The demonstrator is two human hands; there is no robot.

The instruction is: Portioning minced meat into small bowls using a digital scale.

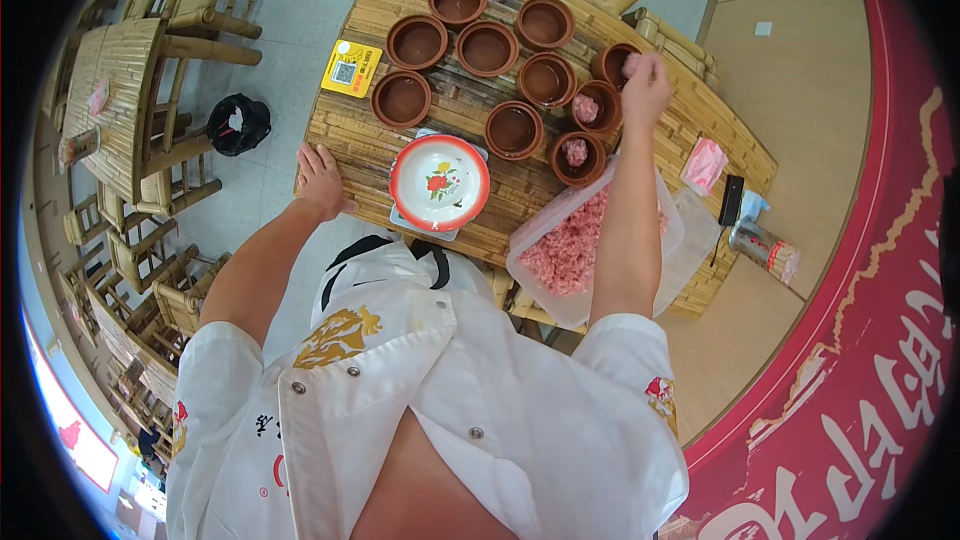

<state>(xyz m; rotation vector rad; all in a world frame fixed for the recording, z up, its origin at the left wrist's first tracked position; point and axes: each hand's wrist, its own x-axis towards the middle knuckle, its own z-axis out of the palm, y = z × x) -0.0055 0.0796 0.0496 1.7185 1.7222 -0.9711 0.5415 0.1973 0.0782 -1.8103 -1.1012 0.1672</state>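
My right hand (pixel 649 88) holds a lump of minced meat (pixel 631 64) at the mouth of a brown clay pot (pixel 612 60) at the far right of the group. Two neighbouring pots, a middle one (pixel 608 117) and a nearer one (pixel 556 165), each contain a pink meat lump. Several other clay pots (pixel 487 49) stand to their left without meat in them. Under my right forearm, a translucent plastic tub (pixel 541 303) is heaped with minced meat (pixel 566 247). My left hand (pixel 321 178) rests spread on the table's left edge, holding nothing.
An enamel basin with a red rim (pixel 480 195) sits on a scale on the bamboo table (pixel 352 146). A yellow card with a printed code (pixel 351 69) lies at left. Tissues (pixel 703 165), a black device (pixel 731 199) and a jar of sticks (pixel 765 249) are at right. Bamboo chairs stand around.
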